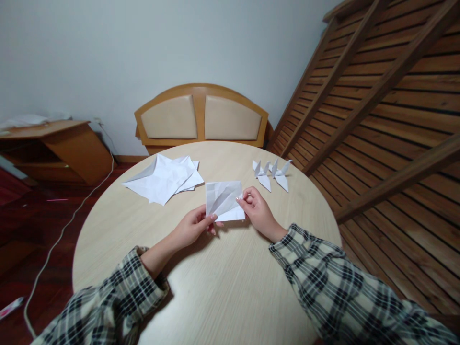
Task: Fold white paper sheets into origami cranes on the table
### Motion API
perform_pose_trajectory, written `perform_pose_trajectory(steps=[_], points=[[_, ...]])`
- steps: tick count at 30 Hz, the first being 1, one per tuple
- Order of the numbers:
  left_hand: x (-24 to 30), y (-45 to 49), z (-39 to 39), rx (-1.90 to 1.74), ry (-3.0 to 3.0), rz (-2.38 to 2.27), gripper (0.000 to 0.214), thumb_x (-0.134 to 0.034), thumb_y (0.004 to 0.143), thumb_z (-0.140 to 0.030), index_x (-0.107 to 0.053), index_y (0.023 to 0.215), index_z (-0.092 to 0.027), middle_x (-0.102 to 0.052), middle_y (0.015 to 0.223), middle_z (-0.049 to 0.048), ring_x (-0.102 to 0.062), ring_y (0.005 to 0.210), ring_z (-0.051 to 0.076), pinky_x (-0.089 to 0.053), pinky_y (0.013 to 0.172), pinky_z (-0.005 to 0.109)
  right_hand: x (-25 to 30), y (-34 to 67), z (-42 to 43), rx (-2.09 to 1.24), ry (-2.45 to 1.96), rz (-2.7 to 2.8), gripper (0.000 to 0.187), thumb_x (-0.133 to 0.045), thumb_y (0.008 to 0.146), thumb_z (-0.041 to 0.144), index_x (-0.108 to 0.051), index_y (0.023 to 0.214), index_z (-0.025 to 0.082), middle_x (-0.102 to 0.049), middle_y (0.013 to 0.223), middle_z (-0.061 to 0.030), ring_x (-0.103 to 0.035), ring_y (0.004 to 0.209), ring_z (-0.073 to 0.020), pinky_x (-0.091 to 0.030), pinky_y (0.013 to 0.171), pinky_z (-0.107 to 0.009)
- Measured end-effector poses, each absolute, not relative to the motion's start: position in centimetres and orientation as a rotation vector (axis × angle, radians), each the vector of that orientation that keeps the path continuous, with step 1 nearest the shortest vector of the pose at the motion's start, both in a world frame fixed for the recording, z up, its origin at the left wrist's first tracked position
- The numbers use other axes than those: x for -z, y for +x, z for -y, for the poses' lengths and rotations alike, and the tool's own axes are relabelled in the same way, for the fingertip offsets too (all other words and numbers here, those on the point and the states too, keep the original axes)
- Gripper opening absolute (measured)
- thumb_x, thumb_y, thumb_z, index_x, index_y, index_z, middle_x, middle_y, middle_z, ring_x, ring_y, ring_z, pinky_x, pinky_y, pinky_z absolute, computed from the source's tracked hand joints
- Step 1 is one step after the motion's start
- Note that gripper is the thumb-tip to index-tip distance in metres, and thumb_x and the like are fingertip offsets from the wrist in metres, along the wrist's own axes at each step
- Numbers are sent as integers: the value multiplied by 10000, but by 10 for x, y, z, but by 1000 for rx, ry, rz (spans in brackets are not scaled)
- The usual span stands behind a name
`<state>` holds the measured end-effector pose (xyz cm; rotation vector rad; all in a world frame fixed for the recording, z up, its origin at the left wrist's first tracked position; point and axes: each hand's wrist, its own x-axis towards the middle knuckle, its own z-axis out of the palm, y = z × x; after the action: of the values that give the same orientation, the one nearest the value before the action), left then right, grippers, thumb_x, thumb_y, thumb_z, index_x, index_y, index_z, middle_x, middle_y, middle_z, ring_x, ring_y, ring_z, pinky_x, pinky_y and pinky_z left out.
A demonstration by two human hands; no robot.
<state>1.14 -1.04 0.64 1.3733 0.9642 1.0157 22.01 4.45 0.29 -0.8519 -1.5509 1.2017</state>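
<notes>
A white folded sheet of paper (225, 199), creased and roughly square, is held up over the table between both hands. My left hand (197, 221) grips its lower left corner, thumb on top and fingers beneath. At the right edge, my right hand (256, 207) pinches the paper between thumb and index finger. Beyond my right hand stand two white paper cranes, a left one (263, 181) and a right one (281, 178), side by side. To the left lies a loose pile of creased white paper sheets (167, 177).
Everything rests on a round pale wooden table (230, 282). Past its far edge is a headboard (201, 88) with two padded panels. A slatted wooden frame (388, 96) leans on the right. At left are a wooden desk (77, 148) and a white cable (68, 223) on the floor.
</notes>
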Motion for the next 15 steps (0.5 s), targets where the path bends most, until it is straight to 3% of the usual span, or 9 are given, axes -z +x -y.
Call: perform_pose_trajectory(steps=[15], points=[[-8, 11, 10, -941, 1371, -940, 319, -668, 858, -425, -629, 936, -118, -738, 912, 138, -612, 590, 129, -482, 586, 271, 0, 222, -47, -1133, -904, 1535, 322, -603, 864, 504, -396, 871, 258, -475, 678, 41, -464, 520, -129, -355, 431, -245]])
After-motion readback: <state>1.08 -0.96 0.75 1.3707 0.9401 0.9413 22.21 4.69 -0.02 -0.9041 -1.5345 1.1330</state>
